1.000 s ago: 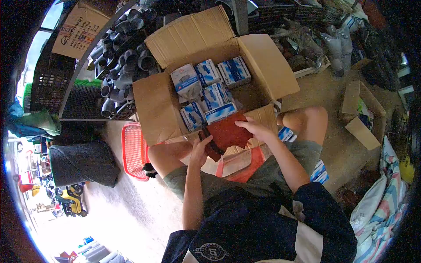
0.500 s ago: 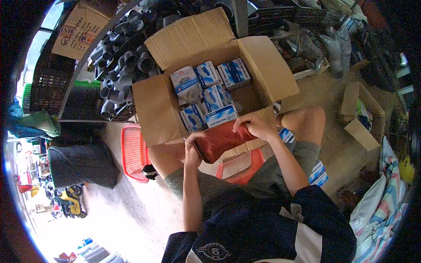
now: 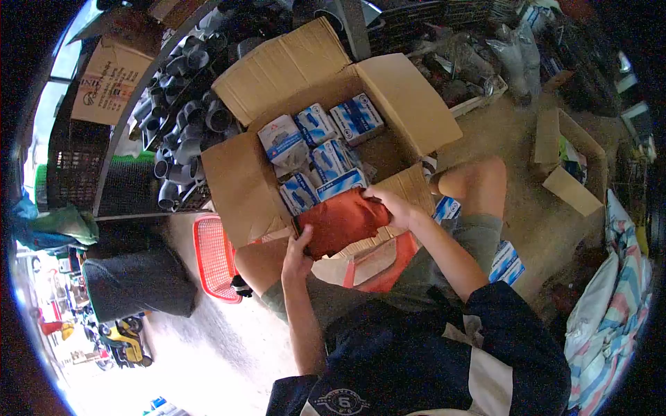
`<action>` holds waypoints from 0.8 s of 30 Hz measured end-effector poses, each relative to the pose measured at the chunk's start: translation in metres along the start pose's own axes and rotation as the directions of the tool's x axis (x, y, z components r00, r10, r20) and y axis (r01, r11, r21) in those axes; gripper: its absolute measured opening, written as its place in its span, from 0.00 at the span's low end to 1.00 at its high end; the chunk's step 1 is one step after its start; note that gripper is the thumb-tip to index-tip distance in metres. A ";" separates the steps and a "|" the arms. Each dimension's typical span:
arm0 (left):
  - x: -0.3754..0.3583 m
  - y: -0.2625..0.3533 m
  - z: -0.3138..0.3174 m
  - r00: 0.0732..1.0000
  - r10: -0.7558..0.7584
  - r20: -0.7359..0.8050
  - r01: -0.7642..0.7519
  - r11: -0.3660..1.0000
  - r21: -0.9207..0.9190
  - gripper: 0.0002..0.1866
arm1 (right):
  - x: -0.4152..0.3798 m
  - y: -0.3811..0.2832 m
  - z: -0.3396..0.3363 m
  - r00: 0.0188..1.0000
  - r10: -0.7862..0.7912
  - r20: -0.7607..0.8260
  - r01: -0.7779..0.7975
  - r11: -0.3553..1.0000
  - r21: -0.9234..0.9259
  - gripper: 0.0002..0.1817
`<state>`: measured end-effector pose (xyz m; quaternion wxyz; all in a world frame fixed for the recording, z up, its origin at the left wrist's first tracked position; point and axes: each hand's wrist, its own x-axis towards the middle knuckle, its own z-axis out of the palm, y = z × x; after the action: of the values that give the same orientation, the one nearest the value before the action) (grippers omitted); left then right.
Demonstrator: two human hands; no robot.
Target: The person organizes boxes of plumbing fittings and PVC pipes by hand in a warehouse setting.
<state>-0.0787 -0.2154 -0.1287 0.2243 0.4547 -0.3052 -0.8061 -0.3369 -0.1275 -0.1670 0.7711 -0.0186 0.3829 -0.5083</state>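
Note:
A reddish-brown cloth-like piece (image 3: 343, 223) is stretched between my two hands, over the near edge of a large open cardboard box (image 3: 236, 177). My left hand (image 3: 298, 255) grips its left end, thumb on top. The right end is in my right hand (image 3: 390, 206), fingers closed on the upper corner. Just beyond the piece, several small blue-and-white boxes (image 3: 336, 158) lie inside the cardboard box; the nearest one is partly covered by it.
A red plastic basket (image 3: 216, 260) stands on the floor at the left. Grey pipe fittings (image 3: 184, 142) fill a rack behind it. At the right are a smaller open carton (image 3: 572, 191), blue-and-white boxes (image 3: 506, 262) by my leg, and a striped sack (image 3: 607, 312).
The reddish-brown piece is spread flatter and shows more of its face. My right hand has moved left and turned to hold its upper right corner. The whole view has shifted slightly.

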 end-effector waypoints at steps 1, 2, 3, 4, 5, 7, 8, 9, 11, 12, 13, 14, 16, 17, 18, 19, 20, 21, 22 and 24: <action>-0.001 0.001 0.001 0.999 0.044 -0.009 -0.044 0.999 0.012 0.24 | -0.008 -0.006 0.008 1.000 0.011 0.026 -0.011 1.000 -0.007 0.22; -0.002 0.002 0.002 0.996 0.088 -0.019 -0.087 0.996 0.024 0.25 | -0.019 -0.010 0.016 0.997 -0.004 0.079 0.006 1.000 -0.025 0.25; -0.004 0.004 0.002 0.991 0.131 -0.027 -0.130 0.991 0.037 0.25 | -0.034 -0.017 0.031 0.991 -0.019 0.132 0.025 0.999 -0.042 0.27; -0.011 0.014 0.009 0.990 0.119 -0.075 -0.113 0.990 0.079 0.25 | -0.041 -0.021 0.037 0.982 -0.036 0.183 0.048 0.997 -0.059 0.31; -0.021 0.023 0.018 0.983 0.167 -0.074 -0.162 0.984 0.069 0.24 | -0.043 -0.022 0.031 0.981 -0.010 0.194 0.012 1.000 -0.011 0.33; -0.043 0.045 0.043 0.963 0.260 -0.070 -0.257 0.965 0.052 0.23 | -0.045 -0.028 0.015 0.975 0.034 0.221 -0.055 0.995 0.089 0.39; -0.051 0.057 0.059 0.962 0.267 0.063 -0.273 0.954 0.127 0.21 | -0.043 -0.040 0.023 0.678 -0.031 0.735 -0.154 0.971 0.183 0.43; -0.060 0.068 0.077 0.947 0.257 0.192 -0.294 0.935 0.197 0.20 | -0.020 -0.033 0.020 0.677 -0.092 0.730 -0.166 0.947 0.274 0.44; -0.081 0.089 0.126 0.924 0.166 0.343 -0.320 0.826 0.463 0.18 | 0.008 -0.022 0.040 0.748 -0.216 0.628 -0.078 0.911 0.406 0.47; -0.083 0.090 0.150 0.910 0.108 0.401 -0.324 0.788 0.524 0.20 | 0.007 -0.019 0.067 0.801 -0.275 0.532 0.025 0.902 0.430 0.47; -0.081 0.091 0.165 0.892 0.046 0.451 -0.332 0.743 0.581 0.22 | 0.000 -0.014 0.085 0.838 -0.335 0.431 0.127 0.887 0.444 0.48; -0.074 0.090 0.167 0.893 0.132 0.431 -0.412 0.624 0.664 0.23 | -0.014 -0.009 0.091 0.802 -0.417 0.428 0.168 0.845 0.508 0.45; -0.061 0.095 0.174 0.912 0.184 0.366 -0.403 0.568 0.718 0.26 | -0.053 0.009 0.096 0.717 -0.569 0.403 0.232 0.740 0.632 0.41; -0.057 0.104 0.183 0.939 0.150 0.310 -0.331 0.644 0.690 0.28 | -0.071 0.017 0.096 0.669 -0.638 0.381 0.254 0.678 0.689 0.38; -0.047 0.103 0.172 0.954 0.216 0.210 -0.298 0.576 0.761 0.28 | -0.083 0.022 0.094 0.618 -0.702 0.353 0.271 0.612 0.743 0.36; -0.037 0.101 0.159 0.952 0.286 0.111 -0.249 0.508 0.825 0.28 | -0.069 0.024 0.083 0.693 -0.640 0.332 0.473 0.752 0.460 0.33; -0.034 0.104 0.155 0.966 0.231 0.118 -0.235 0.588 0.774 0.27 | -0.055 0.027 0.072 0.761 -0.570 0.308 0.569 0.816 0.104 0.31; -0.029 0.109 0.153 0.976 0.175 0.130 -0.215 0.661 0.719 0.27 | -0.038 0.039 0.060 0.806 -0.534 0.256 0.459 0.836 0.299 0.30; -0.025 0.111 0.151 0.982 0.119 0.147 -0.187 0.729 0.658 0.27 | -0.028 0.054 0.052 0.848 -0.484 0.215 0.338 0.807 0.485 0.29; -0.006 0.097 0.126 0.978 0.152 0.140 -0.207 0.705 0.678 0.28 | -0.026 0.051 0.054 0.815 -0.483 0.321 0.065 0.627 0.777 0.28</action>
<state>-0.1777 -0.2447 -0.0070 0.1050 0.4435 -0.6335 -0.6253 -0.2698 -0.1020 -0.1355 0.6922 0.1010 -0.0769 -0.7104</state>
